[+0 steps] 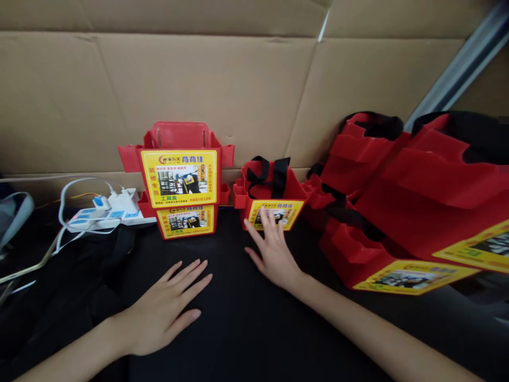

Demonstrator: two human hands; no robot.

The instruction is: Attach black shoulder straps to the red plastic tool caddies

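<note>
Loosely, the left hand (165, 310) spread empty fingers over a smooth black surface (238, 329); the right hand (277, 258), splayed and empty, fronted a tapered red plastic box (285, 207) beyond its fingers, contact unclear

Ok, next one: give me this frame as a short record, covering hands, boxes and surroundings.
left hand: open, fingers spread, palm down over the black surface, holding nothing
right hand: open, fingers in front of the strapped box's yellow label; contact unclear
strapped box: red, black straps at its top
stacked boxes: two, red, yellow labels facing the camera
right side: more red boxes
left side: white power strip
behind: cardboard
</note>
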